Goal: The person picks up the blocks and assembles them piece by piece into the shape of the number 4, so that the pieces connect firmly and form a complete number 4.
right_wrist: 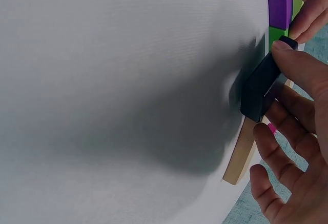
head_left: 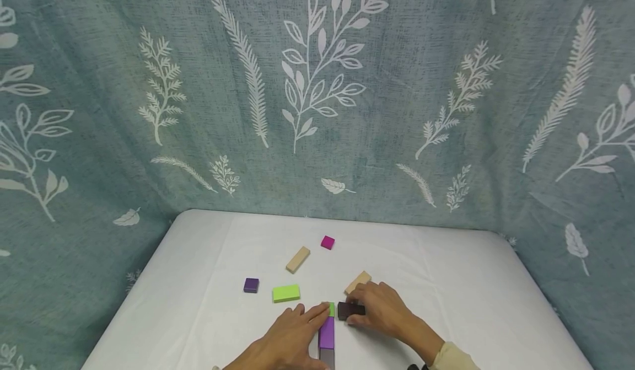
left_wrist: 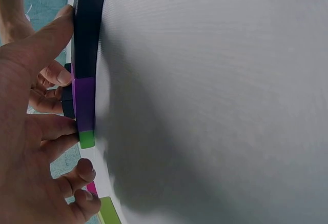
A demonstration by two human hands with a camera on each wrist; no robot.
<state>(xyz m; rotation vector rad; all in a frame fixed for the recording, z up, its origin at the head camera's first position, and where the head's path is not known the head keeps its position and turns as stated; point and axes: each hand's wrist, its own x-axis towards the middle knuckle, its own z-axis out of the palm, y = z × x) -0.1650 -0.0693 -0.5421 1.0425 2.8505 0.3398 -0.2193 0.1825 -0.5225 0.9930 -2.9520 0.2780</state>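
Note:
On the white table a row of blocks runs away from the person: a dark block (head_left: 326,358) nearest, a purple block (head_left: 326,334) in the middle and a small green block (head_left: 332,309) at the far end. The left hand (head_left: 289,338) rests along the row's left side, its fairly straight fingers touching the green end and its thumb against the dark block (left_wrist: 88,32). Just right of the green block, the right hand (head_left: 384,308) pinches a black block (head_left: 348,311) between thumb and fingers. In the right wrist view that block (right_wrist: 261,88) looks tilted.
A wooden block (head_left: 358,282) lies just beyond the right hand. Farther off are a lime green block (head_left: 286,294), a small dark purple block (head_left: 251,285), another wooden block (head_left: 298,259) and a small magenta block (head_left: 327,242). A patterned curtain (head_left: 387,138) hangs behind the table.

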